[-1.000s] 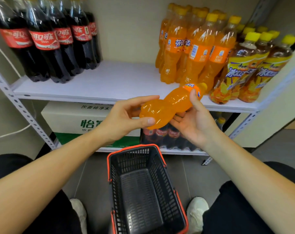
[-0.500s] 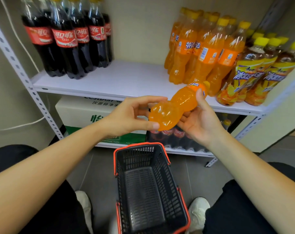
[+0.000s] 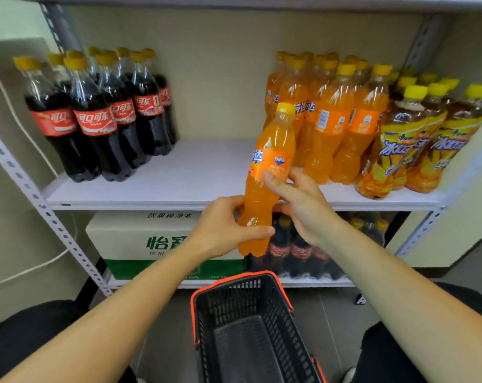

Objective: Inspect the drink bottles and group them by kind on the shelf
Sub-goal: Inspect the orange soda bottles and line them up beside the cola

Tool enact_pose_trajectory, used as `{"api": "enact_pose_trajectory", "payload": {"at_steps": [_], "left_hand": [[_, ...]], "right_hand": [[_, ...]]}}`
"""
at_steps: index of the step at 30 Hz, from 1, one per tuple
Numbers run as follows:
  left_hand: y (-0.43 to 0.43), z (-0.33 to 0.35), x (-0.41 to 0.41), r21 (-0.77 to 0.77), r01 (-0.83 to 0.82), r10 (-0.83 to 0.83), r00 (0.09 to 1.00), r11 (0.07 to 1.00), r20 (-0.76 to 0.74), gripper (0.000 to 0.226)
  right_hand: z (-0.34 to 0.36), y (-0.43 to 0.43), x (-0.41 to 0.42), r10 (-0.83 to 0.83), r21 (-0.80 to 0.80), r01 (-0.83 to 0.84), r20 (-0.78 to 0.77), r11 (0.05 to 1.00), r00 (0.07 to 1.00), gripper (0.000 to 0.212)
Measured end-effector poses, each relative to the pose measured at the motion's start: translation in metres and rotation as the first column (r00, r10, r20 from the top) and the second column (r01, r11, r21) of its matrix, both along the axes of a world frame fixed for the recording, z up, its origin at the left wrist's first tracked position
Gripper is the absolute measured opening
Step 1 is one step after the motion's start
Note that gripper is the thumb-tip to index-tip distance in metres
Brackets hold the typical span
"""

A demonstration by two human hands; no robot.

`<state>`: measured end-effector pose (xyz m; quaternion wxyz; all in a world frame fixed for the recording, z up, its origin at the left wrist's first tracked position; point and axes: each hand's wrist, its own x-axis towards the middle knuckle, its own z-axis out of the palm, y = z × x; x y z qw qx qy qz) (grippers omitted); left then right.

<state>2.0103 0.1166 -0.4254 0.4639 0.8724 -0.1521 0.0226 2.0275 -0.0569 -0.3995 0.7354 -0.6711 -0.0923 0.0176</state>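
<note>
An orange soda bottle (image 3: 271, 150) with a yellow cap stands nearly upright in front of the white shelf (image 3: 201, 172). My left hand (image 3: 223, 230) grips its lower part, thumb across the front. My right hand (image 3: 303, 200) holds its middle from the right, just under the label. On the shelf stand several cola bottles (image 3: 101, 117) at the left, several orange soda bottles (image 3: 331, 117) to the right of the middle, and iced tea bottles (image 3: 424, 134) with yellow labels at the far right.
A black basket with a red rim (image 3: 245, 324) sits on the floor between my knees. The lower shelf holds a white and green water carton (image 3: 148, 239) and more cola bottles (image 3: 297, 247). Grey perforated posts (image 3: 41, 200) frame the rack.
The orange bottle has swung from lying tilted toward the right to nearly upright and has risen toward the shelf. Both hands kept hold of it. The view tilted up.
</note>
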Motion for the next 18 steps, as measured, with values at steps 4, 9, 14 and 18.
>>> {"api": "enact_pose_trajectory", "payload": {"at_steps": [4,9,14,18], "left_hand": [[0.009,0.01,0.025,-0.142,-0.08,0.078,0.997,0.987,-0.021,0.035],[0.028,0.02,0.058,-0.289,-0.244,0.256,0.967,0.926,0.004,0.045],[0.065,0.015,0.099,-0.354,-0.424,0.469,0.882,0.833,0.047,0.035],[0.092,0.007,0.123,-0.319,-0.544,0.591,0.805,0.776,0.064,0.026]], "right_hand": [[0.012,0.002,0.037,-0.132,-0.068,0.14,0.116,0.988,0.984,0.05],[0.001,-0.002,0.098,-0.402,-0.301,0.473,0.269,0.828,0.875,0.064],[-0.017,0.013,0.136,-0.48,-0.31,0.548,0.271,0.777,0.834,0.097],[-0.022,0.014,0.148,-0.555,-0.361,0.654,0.347,0.665,0.756,0.09]]}}
